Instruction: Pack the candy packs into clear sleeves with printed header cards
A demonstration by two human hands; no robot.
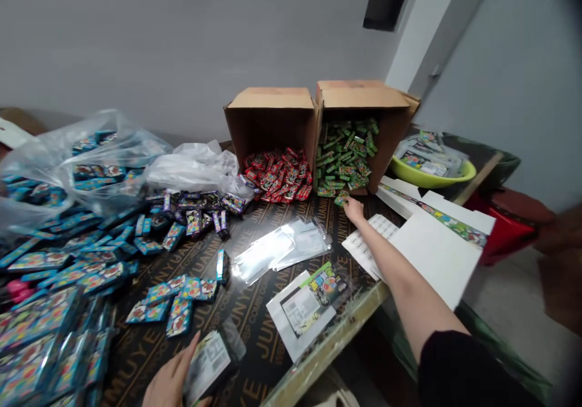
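Observation:
My left hand [170, 373], low at the front of the table, is closed around a transparent bag with a printed card [210, 358] in it. My right hand [353, 208] reaches far forward, its fingers pinching a small green packet [340, 201] just before the right carton. More green packets [348, 152] spill from that carton. Red packets [282, 176] fill the mouth of the carton beside it. Between my hands lie flat transparent bags [291, 246] and a printed card on white paper [307, 310]. Several blue packets [179, 304] rest beyond my left hand.
Purple packets [195, 210] and heaped blue boxes [82, 261] cover the left side, near a big plastic bag [113, 158]. On the right are sticker sheets [373, 237], white cardboard [441, 243], a yellow-green basin [427, 176] and a red stool [513, 219].

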